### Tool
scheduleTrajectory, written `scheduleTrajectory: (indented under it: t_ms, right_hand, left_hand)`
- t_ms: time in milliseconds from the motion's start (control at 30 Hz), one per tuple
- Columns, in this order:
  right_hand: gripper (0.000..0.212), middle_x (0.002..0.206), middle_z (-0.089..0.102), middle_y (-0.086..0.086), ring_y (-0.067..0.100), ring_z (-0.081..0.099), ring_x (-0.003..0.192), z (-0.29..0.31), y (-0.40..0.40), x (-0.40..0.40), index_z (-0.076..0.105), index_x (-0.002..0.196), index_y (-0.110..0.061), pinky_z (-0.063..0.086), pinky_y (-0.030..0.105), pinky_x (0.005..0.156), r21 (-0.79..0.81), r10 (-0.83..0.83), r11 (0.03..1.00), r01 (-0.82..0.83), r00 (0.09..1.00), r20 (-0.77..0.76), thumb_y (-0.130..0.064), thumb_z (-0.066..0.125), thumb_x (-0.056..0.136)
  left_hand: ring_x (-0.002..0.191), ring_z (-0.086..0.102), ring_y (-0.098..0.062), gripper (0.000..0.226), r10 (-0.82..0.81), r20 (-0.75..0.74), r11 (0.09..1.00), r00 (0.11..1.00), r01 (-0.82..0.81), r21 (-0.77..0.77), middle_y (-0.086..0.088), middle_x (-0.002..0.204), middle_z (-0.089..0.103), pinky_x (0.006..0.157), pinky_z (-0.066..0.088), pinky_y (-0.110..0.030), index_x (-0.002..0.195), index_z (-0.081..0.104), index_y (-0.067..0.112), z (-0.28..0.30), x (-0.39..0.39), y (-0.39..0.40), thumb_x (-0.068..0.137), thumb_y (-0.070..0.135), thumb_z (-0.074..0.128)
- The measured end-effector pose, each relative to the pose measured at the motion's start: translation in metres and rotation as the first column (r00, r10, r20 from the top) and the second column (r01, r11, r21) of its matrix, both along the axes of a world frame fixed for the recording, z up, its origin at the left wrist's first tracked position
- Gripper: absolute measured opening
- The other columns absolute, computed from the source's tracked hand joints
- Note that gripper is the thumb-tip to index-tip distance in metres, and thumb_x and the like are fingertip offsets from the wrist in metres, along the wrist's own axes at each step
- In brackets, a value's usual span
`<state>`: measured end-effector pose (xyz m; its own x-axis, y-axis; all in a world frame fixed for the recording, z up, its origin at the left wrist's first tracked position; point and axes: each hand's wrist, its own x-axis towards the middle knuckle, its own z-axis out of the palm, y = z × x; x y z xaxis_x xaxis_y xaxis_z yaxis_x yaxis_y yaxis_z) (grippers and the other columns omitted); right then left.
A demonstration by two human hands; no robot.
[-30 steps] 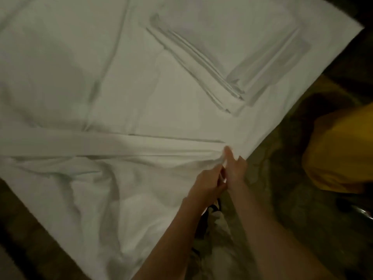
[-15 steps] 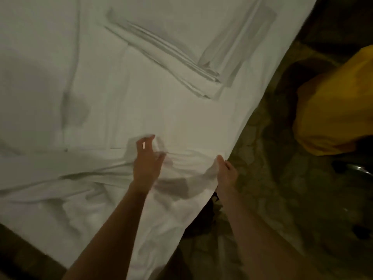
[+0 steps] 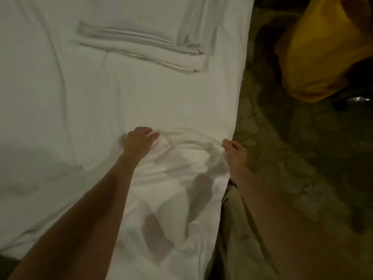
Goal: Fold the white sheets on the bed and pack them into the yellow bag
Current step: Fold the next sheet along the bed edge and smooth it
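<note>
A loose white sheet (image 3: 181, 178) lies rumpled over the near part of the bed. My left hand (image 3: 139, 142) grips a bunch of its edge, fingers curled round the cloth. My right hand (image 3: 235, 152) pinches the same edge at the bed's right side. The cloth sags in folds between the two hands. A folded white sheet (image 3: 145, 41) lies flat farther up the bed. The yellow bag (image 3: 323, 49) stands on the floor at the upper right, apart from both hands.
The bed (image 3: 50, 98) fills the left and middle, its right edge running down past my right hand. A patterned stone floor (image 3: 292, 158) lies to the right. A small dark object with a metal rim (image 3: 357, 100) sits below the bag.
My left hand slid left along the sheet's edge, away from my right, and now grips the cloth. The view swung, bringing the folded sheet and bag upward and rightward.
</note>
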<state>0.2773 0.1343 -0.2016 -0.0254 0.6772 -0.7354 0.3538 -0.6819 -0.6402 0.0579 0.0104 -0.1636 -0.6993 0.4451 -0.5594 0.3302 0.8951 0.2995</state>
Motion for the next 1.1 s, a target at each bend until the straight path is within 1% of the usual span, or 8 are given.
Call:
scheduleTrajectory:
  t_ms: [133,333,433,533,667,933,1000,1100]
  right_hand:
    - [0.009,0.067,0.055,0.000,0.008,0.049,0.059,-0.006,0.001,-0.018,0.061,0.087,-0.003,0.042,0.020,0.056,0.117,-0.137,0.983,0.142,0.989,-0.052,-0.011,0.063,0.091]
    - [0.010,0.064,0.058,-0.002,0.009,0.052,0.056,-0.013,0.011,-0.032,0.063,0.081,-0.009,0.046,0.021,0.055,0.198,-0.217,0.954,0.223,0.975,-0.053,-0.012,0.064,0.090]
    - [0.009,0.068,0.058,-0.004,0.011,0.055,0.064,-0.020,0.009,-0.024,0.066,0.092,-0.005,0.047,0.018,0.059,0.177,-0.288,0.943,0.283,0.958,0.004,-0.013,0.063,0.092]
    - [0.013,0.082,0.063,0.001,0.015,0.058,0.080,-0.028,0.009,-0.012,0.067,0.097,-0.005,0.048,0.019,0.068,0.140,-0.316,0.942,0.305,0.947,0.066,-0.016,0.062,0.093]
    - [0.008,0.081,0.065,0.002,0.017,0.061,0.077,-0.034,0.022,-0.011,0.065,0.083,-0.015,0.055,0.031,0.075,0.145,-0.228,0.966,0.216,0.971,0.071,-0.017,0.064,0.091]
    - [0.022,0.073,0.058,-0.003,0.008,0.053,0.066,-0.037,0.022,-0.004,0.053,0.077,-0.015,0.048,0.019,0.064,0.020,-0.236,0.972,0.235,0.970,0.053,-0.026,0.069,0.087]
    - [0.027,0.074,0.059,-0.001,0.012,0.055,0.070,-0.032,0.017,0.006,0.057,0.076,-0.011,0.051,0.027,0.071,-0.048,-0.201,0.978,0.201,0.980,0.007,-0.033,0.072,0.083]
    - [0.042,0.088,0.068,0.002,0.019,0.063,0.087,-0.021,0.004,0.022,0.069,0.093,-0.008,0.052,0.036,0.085,-0.139,-0.151,0.980,0.139,0.985,-0.079,-0.046,0.074,0.077]
  left_hand:
    - [0.101,0.062,-0.034,0.034,-0.032,-0.069,0.994,0.997,0.039,0.102,-0.014,0.104,0.069,0.085,0.043,-0.034,0.099,0.071,0.012,-0.002,-0.023,0.007,0.091,0.043,0.059]
    - [0.103,0.061,-0.033,0.036,-0.182,-0.116,0.974,0.976,0.195,0.113,-0.017,0.105,0.068,0.086,0.043,-0.033,0.100,0.072,0.006,0.024,-0.051,0.063,0.092,0.039,0.060]
    - [0.096,0.063,-0.033,0.034,-0.272,-0.085,0.958,0.958,0.278,0.069,-0.019,0.095,0.070,0.080,0.043,-0.030,0.095,0.073,0.006,0.022,-0.049,0.088,0.091,0.038,0.062]
    - [0.100,0.061,-0.033,0.033,-0.353,-0.043,0.935,0.935,0.354,-0.001,-0.017,0.101,0.070,0.081,0.041,-0.031,0.098,0.072,0.007,-0.003,-0.033,0.083,0.091,0.037,0.060]
    - [0.100,0.059,-0.034,0.035,-0.262,-0.117,0.965,0.958,0.263,-0.005,-0.015,0.099,0.070,0.087,0.045,-0.038,0.095,0.072,0.012,-0.018,-0.028,0.079,0.091,0.044,0.058]
    - [0.105,0.058,-0.030,0.034,-0.143,-0.170,0.987,0.975,0.153,0.048,-0.009,0.108,0.067,0.091,0.045,-0.039,0.102,0.067,0.017,-0.036,-0.021,0.075,0.091,0.047,0.057]
    - [0.103,0.058,-0.029,0.032,-0.133,-0.149,0.988,0.980,0.143,0.063,-0.007,0.105,0.066,0.092,0.044,-0.040,0.100,0.062,0.018,-0.035,-0.021,0.073,0.089,0.047,0.058]
    - [0.101,0.057,-0.026,0.031,-0.101,-0.060,0.992,0.993,0.105,0.064,0.000,0.102,0.063,0.095,0.044,-0.040,0.103,0.059,0.023,-0.024,-0.028,0.059,0.087,0.049,0.061]
